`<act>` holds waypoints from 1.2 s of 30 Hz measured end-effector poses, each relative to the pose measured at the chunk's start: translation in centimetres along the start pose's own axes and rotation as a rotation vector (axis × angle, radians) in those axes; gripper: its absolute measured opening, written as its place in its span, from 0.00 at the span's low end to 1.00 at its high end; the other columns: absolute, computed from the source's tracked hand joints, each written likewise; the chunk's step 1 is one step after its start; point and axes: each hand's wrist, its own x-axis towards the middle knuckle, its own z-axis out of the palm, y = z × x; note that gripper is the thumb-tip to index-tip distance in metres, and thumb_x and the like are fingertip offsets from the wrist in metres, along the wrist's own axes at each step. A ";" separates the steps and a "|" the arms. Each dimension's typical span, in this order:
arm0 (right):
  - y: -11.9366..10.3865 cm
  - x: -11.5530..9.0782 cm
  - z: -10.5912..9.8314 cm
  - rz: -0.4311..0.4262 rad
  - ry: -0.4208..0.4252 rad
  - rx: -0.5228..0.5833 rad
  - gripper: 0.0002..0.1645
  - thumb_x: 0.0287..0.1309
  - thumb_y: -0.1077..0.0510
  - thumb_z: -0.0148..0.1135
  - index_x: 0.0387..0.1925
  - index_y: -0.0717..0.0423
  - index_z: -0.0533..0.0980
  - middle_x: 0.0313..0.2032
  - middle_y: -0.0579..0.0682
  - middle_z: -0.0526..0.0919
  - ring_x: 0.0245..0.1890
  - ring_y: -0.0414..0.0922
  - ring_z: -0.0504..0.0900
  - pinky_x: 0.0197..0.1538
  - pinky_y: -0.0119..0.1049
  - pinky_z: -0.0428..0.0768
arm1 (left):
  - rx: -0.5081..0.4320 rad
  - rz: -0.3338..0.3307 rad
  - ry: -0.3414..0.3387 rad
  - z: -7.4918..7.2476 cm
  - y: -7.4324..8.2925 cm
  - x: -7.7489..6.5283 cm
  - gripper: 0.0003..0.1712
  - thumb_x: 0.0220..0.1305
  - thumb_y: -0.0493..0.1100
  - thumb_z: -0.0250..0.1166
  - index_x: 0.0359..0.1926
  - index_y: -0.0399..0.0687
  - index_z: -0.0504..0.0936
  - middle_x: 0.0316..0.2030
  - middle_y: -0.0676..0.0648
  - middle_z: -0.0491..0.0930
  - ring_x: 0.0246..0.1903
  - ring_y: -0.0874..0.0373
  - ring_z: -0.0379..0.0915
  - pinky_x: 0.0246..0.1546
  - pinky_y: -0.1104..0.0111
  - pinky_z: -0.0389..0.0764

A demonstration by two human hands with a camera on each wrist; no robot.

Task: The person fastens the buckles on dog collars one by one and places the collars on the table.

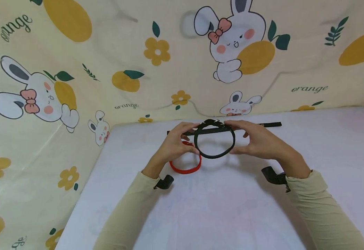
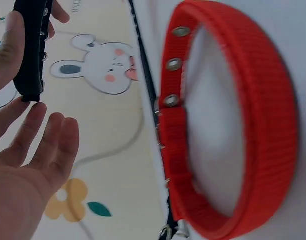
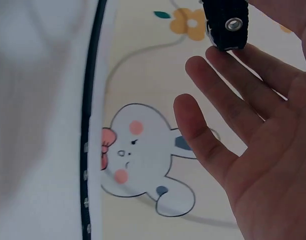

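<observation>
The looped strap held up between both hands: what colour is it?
The looped strap is black; the head view shows it best.

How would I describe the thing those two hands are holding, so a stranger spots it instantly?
Find the white table, then the left hand and right hand near its far edge. Held between them is the black loop. Its round shape sets it apart from the straight strap behind it, its colour from the red loop nearby.
</observation>
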 end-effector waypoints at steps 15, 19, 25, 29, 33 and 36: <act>2.4 -0.5 2.1 0.115 -0.067 -0.028 0.51 0.41 0.52 0.82 0.68 0.50 0.68 0.58 0.56 0.82 0.62 0.54 0.77 0.62 0.58 0.73 | 0.189 -0.136 -0.125 2.3 -1.2 0.6 0.49 0.42 0.45 0.83 0.68 0.51 0.73 0.61 0.48 0.76 0.55 0.46 0.75 0.50 0.62 0.80; 3.0 -0.5 2.4 0.128 -0.084 -0.062 0.50 0.41 0.51 0.82 0.67 0.51 0.69 0.58 0.54 0.82 0.63 0.55 0.77 0.65 0.57 0.71 | 0.244 -0.170 -0.188 3.0 -1.4 1.1 0.50 0.43 0.46 0.83 0.69 0.49 0.72 0.62 0.47 0.76 0.56 0.49 0.77 0.56 0.62 0.79; 3.6 -0.7 2.8 0.138 -0.121 -0.074 0.49 0.41 0.50 0.82 0.66 0.53 0.70 0.57 0.56 0.83 0.62 0.56 0.77 0.65 0.58 0.71 | 0.319 -0.185 -0.271 3.8 -1.5 1.6 0.49 0.45 0.47 0.82 0.69 0.47 0.72 0.63 0.46 0.76 0.63 0.51 0.70 0.67 0.60 0.72; 4.0 -0.7 3.0 0.147 -0.138 -0.086 0.50 0.41 0.47 0.82 0.66 0.55 0.71 0.59 0.58 0.81 0.63 0.59 0.75 0.65 0.60 0.70 | 0.303 -0.213 -0.298 4.0 -1.6 1.7 0.49 0.46 0.46 0.82 0.70 0.48 0.70 0.62 0.47 0.77 0.66 0.53 0.69 0.69 0.60 0.69; 4.3 -0.6 3.2 0.162 -0.139 -0.093 0.49 0.40 0.45 0.82 0.64 0.56 0.73 0.61 0.58 0.78 0.65 0.60 0.72 0.67 0.61 0.68 | 0.316 -0.188 -0.321 4.1 -1.6 1.9 0.49 0.47 0.46 0.81 0.70 0.44 0.70 0.60 0.46 0.79 0.65 0.53 0.69 0.69 0.61 0.68; 4.4 -0.7 3.3 0.173 -0.141 -0.083 0.49 0.38 0.47 0.83 0.63 0.57 0.74 0.61 0.58 0.78 0.65 0.60 0.71 0.67 0.61 0.67 | 0.337 -0.195 -0.347 4.1 -1.4 1.9 0.48 0.49 0.47 0.80 0.70 0.43 0.70 0.62 0.46 0.78 0.66 0.53 0.68 0.69 0.61 0.68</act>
